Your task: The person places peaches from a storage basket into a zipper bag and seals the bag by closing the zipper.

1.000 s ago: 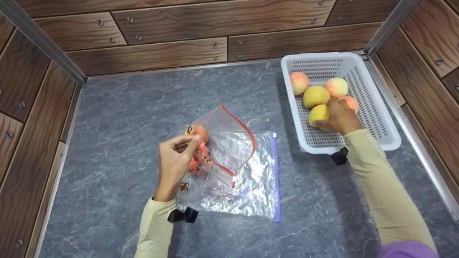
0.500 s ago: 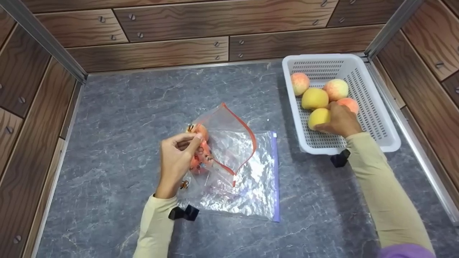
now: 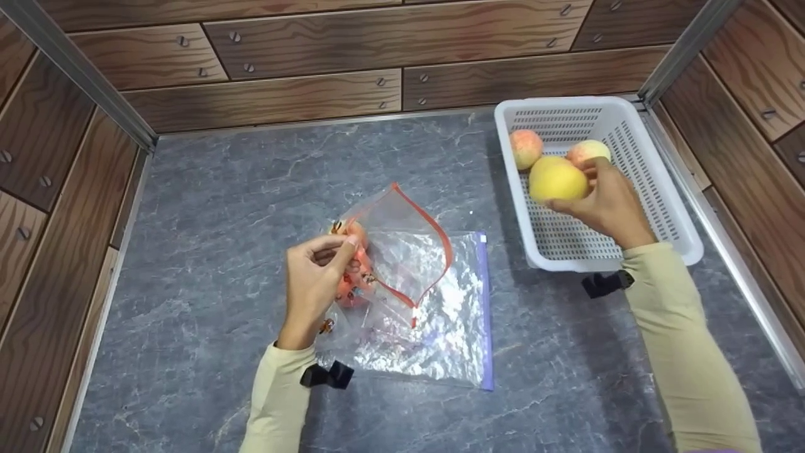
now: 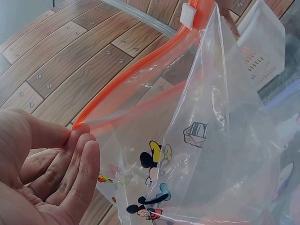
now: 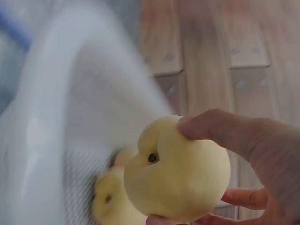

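My right hand [image 3: 607,201] grips a yellow peach [image 5: 180,173], raised over the white basket [image 3: 676,242]. Thumb and fingers lie around its sides in the right wrist view. Behind it in the basket is another yellow peach [image 5: 115,199], mostly covered in the head view. Two pink-and-yellow peaches [image 3: 526,148] also lie in the basket. With thumb and forefinger, my left hand [image 3: 314,277] pinches the orange zip edge [image 4: 126,77] of a clear zip bag [image 4: 234,136] printed with cartoon figures. The bag's mouth gapes. Orange-pink round fruit [image 3: 357,234] shows inside it, partly hidden by the hand.
A second clear bag with a purple zip edge [image 3: 484,314] lies flat on the grey marbled surface [image 3: 220,201], under and right of the orange-edged bag. Wood-patterned walls [image 3: 302,50] enclose the back and sides. The basket stands close to the right wall.
My right hand has lifted the yellow peach off the basket floor, up and slightly away from the front. The left hand keeps its pinch on the bag, almost still.
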Tool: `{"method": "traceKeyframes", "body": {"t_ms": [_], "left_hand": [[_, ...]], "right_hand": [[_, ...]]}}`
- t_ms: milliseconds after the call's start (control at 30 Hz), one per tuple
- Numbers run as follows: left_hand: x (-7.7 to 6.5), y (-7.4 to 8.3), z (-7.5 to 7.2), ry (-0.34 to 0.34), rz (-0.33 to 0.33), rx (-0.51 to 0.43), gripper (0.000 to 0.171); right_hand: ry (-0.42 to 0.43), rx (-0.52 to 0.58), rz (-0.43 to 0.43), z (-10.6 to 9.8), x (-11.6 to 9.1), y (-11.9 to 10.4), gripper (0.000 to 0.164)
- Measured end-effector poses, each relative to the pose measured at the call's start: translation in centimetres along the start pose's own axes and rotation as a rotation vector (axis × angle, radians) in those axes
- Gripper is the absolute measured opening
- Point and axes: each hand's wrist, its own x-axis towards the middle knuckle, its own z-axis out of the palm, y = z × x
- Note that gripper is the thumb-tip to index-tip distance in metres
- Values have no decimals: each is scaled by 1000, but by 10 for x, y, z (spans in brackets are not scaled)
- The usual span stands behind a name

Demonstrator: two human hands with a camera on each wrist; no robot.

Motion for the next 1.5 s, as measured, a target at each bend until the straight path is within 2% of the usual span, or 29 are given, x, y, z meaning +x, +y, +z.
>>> {"method": "traceKeyframes", "body": {"t_ms": [200,400,533,1067,1300,1500], "left_hand": [[-1,-2,-1,1,3,1,15],[-1,-1,0,0,-7,0,17],[0,-1,1,-1,-1,-5,13],[1,-1,1,16,6,5,12],[1,-1,1,13,-2,-12,14],[1,-1,1,9,-10,-10,12]], "right_hand": [[34,199,-49,8,-11,-34,80],[9,441,-109,25,-21,-64,73],[-17,522,-176,38,-29,-77,68],[-210,697,-294,76,-48,-113,71],[-251,653,-364,84,-52,-122,72],[-258,568,-409,90,-55,-126,71]]}}
